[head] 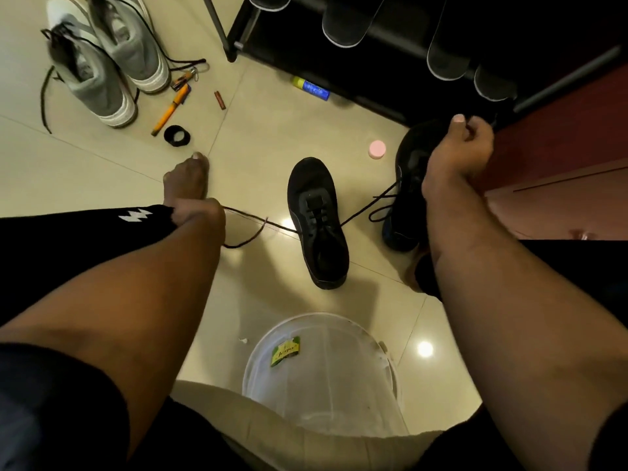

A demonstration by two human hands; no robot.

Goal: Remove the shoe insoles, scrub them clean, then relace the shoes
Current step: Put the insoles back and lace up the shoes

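Head camera view looks down at a tiled floor (258, 130) between the person's two bare forearms. A black shoe (317, 222) stands on the floor in the middle, toe pointing far, with a dark lace (365, 209) threaded through its eyelets and drawn out to both sides. The left hand (198, 214) is clenched around the left end of the lace, just beside a bare foot (186, 180), and the loose tail of the lace curls on the floor near it. The right hand (462, 147) is raised on the right with its fingers curled, pinching the other end of the lace, which runs taut from the shoe up to it. Behind that hand a second black shoe (409, 185) lies on the floor, partly hidden by the wrist.

At the far left a pair of grey shoes (108, 59) with white soles sits with loose dark laces. Near them lie an orange pen (170, 110), a small brown stick (220, 100) and a black ring (176, 134). A pink lid (377, 149) lies near the second black shoe, and a blue and yellow tube (312, 87) rests at the foot of a black shoe rack (390, 39), where dark insoles (343, 22) lean in a row. A white tub (319, 365) with a green packet (286, 350) inside stands on the near side.
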